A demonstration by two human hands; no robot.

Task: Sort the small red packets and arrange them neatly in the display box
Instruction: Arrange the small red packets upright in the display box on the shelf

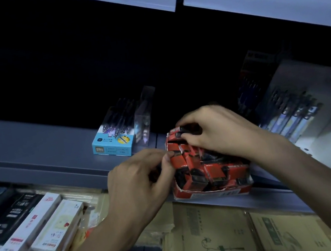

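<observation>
Head view, left grip and right grip pinching red packets, deli box behind

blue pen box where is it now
Head view: the blue pen box stands on the grey shelf, left of the red display box, beside a clear plastic case.

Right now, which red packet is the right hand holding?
The red packet at the far corner of the display box, pinched by the right hand. The left hand pinches another at the box's left side.
</observation>
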